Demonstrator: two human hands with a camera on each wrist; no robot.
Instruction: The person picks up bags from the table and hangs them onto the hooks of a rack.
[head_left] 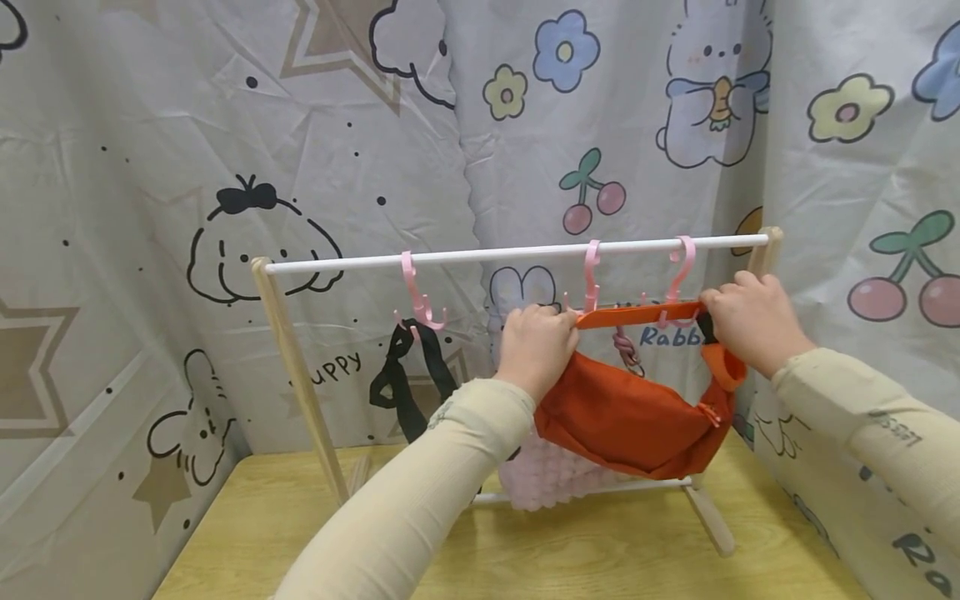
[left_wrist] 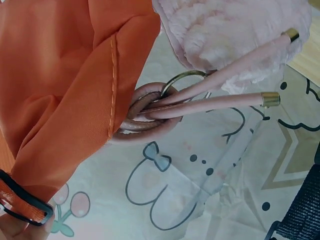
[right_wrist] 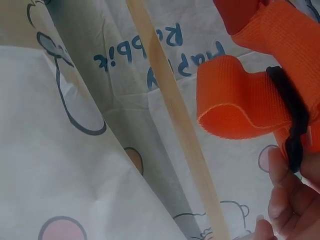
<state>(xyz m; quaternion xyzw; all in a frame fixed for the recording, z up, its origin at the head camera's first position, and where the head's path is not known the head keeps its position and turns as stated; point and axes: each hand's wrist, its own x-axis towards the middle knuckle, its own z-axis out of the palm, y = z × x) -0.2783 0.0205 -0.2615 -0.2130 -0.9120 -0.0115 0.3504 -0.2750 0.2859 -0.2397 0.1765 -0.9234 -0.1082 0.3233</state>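
An orange waist bag point(head_left: 630, 417) hangs between my hands in front of the rack. My left hand point(head_left: 538, 342) grips its left end, where the strap meets the body; in the left wrist view the fingertips point(left_wrist: 22, 227) are beside a black buckle point(left_wrist: 30, 200). At the other end my right hand point(head_left: 757, 321) pinches the orange strap point(right_wrist: 235, 100) near its black slider point(right_wrist: 290, 100). The stretched upper strap point(head_left: 637, 314) crosses the lower prongs of the rightmost pink hook point(head_left: 684, 267). Whether its weight rests there I cannot tell.
A white rail point(head_left: 480, 254) on wooden legs point(head_left: 296, 367) carries another pink hook point(head_left: 411, 283) with black straps point(head_left: 408, 400), and a middle pink hook point(head_left: 592, 271). Behind the orange bag is a fluffy pink bag point(head_left: 540, 479) with a knotted pink strap point(left_wrist: 200, 106). Patterned curtains surround the wooden table point(head_left: 585, 558).
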